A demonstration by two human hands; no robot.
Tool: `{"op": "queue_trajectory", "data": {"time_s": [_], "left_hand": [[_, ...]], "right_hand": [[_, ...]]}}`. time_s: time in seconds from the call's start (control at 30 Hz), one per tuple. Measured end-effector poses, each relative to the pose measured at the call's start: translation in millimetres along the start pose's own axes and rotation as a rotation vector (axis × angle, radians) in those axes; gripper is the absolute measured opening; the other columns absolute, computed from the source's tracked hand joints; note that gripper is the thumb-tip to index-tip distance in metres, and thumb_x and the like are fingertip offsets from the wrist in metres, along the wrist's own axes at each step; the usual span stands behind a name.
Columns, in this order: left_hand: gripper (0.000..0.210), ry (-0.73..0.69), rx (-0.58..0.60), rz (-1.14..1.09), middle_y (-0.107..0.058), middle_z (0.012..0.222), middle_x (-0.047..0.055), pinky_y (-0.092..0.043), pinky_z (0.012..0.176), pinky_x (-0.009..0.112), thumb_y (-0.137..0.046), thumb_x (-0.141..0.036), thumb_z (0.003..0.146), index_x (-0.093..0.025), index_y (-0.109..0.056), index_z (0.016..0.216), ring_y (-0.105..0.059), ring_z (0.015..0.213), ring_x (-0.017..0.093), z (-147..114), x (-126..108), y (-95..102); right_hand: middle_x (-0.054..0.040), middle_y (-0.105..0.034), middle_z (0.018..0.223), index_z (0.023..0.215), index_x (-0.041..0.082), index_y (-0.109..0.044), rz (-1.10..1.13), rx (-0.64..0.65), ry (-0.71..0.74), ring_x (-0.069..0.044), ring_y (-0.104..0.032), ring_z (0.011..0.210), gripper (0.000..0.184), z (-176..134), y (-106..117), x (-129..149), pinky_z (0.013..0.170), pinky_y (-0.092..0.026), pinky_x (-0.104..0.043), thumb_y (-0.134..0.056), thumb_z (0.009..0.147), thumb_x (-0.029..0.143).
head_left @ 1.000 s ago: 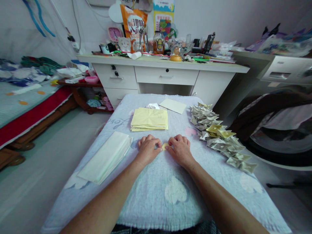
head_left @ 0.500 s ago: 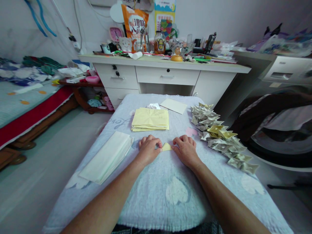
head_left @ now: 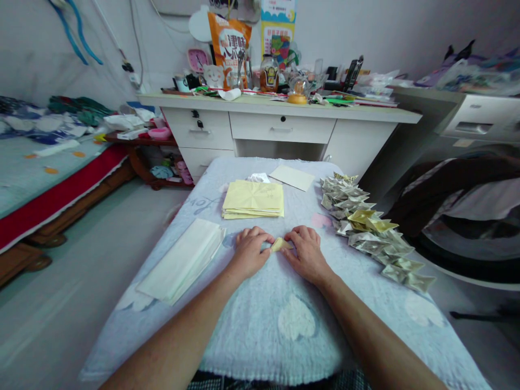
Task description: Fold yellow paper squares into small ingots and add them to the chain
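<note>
A small folded piece of yellow paper (head_left: 280,245) lies low over the cloth between my two hands. Its left end is pinched by the thumb and fingers of my left hand (head_left: 252,250). On the other end, my right hand (head_left: 305,252) grips with thumb and forefinger. Just beyond my hands sits a stack of yellow paper sheets (head_left: 253,199). To the left of my left hand lies a slanted stack of long white folded paper (head_left: 182,262). Several folded paper pieces (head_left: 374,230), mostly greyish with some yellow, stand nested in a row on the right.
A pale blue patterned cloth (head_left: 244,341) covers the table. Near its far edge lie a cream card (head_left: 291,177) and crumpled white paper (head_left: 258,177). Behind stands a cluttered white desk (head_left: 280,111). A washing machine (head_left: 467,195) is at right, a bed (head_left: 60,184) at left.
My right hand has shifted slightly closer to my left, and the yellow paper between them is turned and tilted differently. The whole view has moved slightly.
</note>
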State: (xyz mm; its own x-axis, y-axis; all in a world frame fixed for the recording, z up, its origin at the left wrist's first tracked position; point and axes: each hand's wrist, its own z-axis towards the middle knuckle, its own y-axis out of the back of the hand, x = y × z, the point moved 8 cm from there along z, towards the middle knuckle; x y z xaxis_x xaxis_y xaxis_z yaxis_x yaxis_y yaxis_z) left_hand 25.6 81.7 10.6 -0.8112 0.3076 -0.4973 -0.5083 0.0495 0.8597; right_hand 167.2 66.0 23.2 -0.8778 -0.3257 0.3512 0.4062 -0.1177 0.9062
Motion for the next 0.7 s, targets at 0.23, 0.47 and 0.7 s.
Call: {"op": "queue_trajectory", "data": {"time_s": [0.23, 0.47, 0.7], "left_hand": [[0.011, -0.117, -0.004, -0.173, -0.063, 0.095, 0.001, -0.039, 0.087, 0.031, -0.054, -0.027, 0.083, -0.023, -0.064, 0.085, -0.053, 0.095, 0.019, 1.7, -17.6, 3.4], [0.011, -0.031, 0.049, -0.791, -0.065, 0.084, 0.001, -0.044, 0.075, 0.026, -0.045, -0.028, 0.088, -0.020, -0.049, 0.095, -0.060, 0.081, 0.014, 2.4, -15.2, -3.1], [0.017, 0.038, -0.006, -1.049, -0.062, 0.075, -0.002, -0.043, 0.069, 0.023, -0.047, -0.023, 0.086, -0.021, -0.040, 0.102, -0.059, 0.070, 0.011, 2.2, -11.9, -0.9]], "right_hand": [[-0.0060, -0.055, 0.101, 0.087, 0.020, -0.058, 0.117, 0.015, 0.017, -0.022, -0.045, 0.097, 0.010, 1.3, -0.4, 5.1, 0.085, -0.035, -0.034, -0.055, 0.087, 0.029], [-0.0059, -0.055, 0.101, 0.106, 0.020, -0.044, 0.507, -0.109, 0.008, -0.019, -0.050, 0.097, 0.029, 0.7, 7.6, -1.8, 0.087, -0.040, -0.032, -0.057, 0.082, 0.028], [0.0028, -0.049, 0.075, 0.090, 0.022, -0.042, 0.878, -0.073, -0.090, -0.012, -0.047, 0.065, 0.022, 2.7, -1.8, -7.7, 0.059, -0.039, -0.024, -0.060, 0.080, 0.029]]}}
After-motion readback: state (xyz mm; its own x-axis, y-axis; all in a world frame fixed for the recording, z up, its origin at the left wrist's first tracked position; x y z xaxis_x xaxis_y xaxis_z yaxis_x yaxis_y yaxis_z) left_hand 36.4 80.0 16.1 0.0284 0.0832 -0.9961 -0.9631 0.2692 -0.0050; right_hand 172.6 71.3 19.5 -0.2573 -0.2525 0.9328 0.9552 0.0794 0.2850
